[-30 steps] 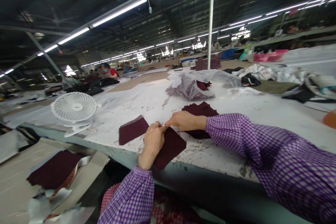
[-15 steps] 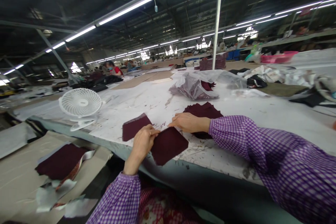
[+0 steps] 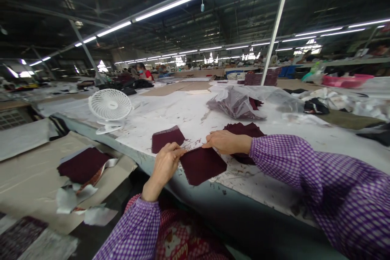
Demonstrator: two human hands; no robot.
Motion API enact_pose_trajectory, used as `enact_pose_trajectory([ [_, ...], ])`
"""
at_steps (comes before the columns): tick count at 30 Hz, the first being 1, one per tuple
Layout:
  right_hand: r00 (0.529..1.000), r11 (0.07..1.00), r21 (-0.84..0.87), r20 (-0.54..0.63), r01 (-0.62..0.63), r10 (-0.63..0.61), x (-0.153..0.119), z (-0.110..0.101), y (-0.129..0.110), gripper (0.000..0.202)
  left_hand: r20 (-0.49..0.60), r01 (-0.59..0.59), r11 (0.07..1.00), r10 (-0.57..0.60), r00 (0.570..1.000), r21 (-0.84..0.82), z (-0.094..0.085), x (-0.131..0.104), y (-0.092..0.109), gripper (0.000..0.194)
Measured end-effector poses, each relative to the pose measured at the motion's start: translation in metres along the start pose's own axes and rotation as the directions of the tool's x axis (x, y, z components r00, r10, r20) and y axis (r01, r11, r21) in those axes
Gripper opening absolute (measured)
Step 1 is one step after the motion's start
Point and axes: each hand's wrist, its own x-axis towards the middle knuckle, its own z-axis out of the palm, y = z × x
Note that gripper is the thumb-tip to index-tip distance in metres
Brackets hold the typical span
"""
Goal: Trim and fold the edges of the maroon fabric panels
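At the lower centre of the frame, the left hand [image 3: 166, 161] and right hand [image 3: 227, 142] pinch the upper edge of a maroon fabric piece [image 3: 203, 165] whose lower corner overhangs the table [image 3: 173, 110], so uneven finger tension could skew the held edge.

left hand [image 3: 165, 163] shifted away from right hand [image 3: 227, 142] (nearly touching before)
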Motion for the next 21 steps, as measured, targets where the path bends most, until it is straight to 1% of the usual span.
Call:
enact_pose_trajectory([
  [2, 0.998, 0.999, -0.047, 0.058, 0.005, -0.002, 0.006, -0.005, -0.003, 0.039, -0.001, -0.004, 1.000, 0.004, 1.000, 0.025, 0.000, -0.001, 0.000, 0.033],
  [5, 0.994, 0.996, -0.084, 0.105, 0.020, -0.011, 0.014, -0.015, -0.011, 0.045, -0.009, -0.009, 0.999, 0.009, 1.000, 0.054, 0.002, -0.003, -0.001, 0.033],
  [8, 0.985, 0.987, -0.158, 0.174, 0.044, -0.016, 0.019, -0.026, -0.024, 0.052, -0.024, -0.012, 0.998, 0.014, 1.000, 0.060, 0.004, -0.004, -0.001, 0.033],
  [11, 0.971, 0.973, -0.218, 0.237, 0.080, -0.027, 0.020, -0.035, -0.038, 0.058, -0.042, -0.020, 0.999, 0.021, 0.999, 0.032, 0.005, -0.005, -0.002, 0.031],
  [14, 0.967, 0.968, -0.231, 0.252, 0.094, -0.033, 0.021, -0.040, -0.045, 0.059, -0.069, -0.016, 0.999, 0.012, 0.998, -0.047, 0.007, -0.005, -0.005, 0.027],
  [17, 0.960, 0.968, -0.230, 0.276, 0.101, -0.035, 0.023, -0.043, -0.046, 0.059, -0.107, 0.014, 0.987, -0.032, 0.994, -0.161, 0.009, -0.005, -0.008, 0.020],
  [21, 0.952, 0.975, -0.194, 0.303, 0.111, -0.048, 0.025, -0.047, -0.044, 0.061, -0.103, 0.046, 0.950, -0.081, 0.991, -0.310, 0.007, -0.007, -0.013, 0.015],
])
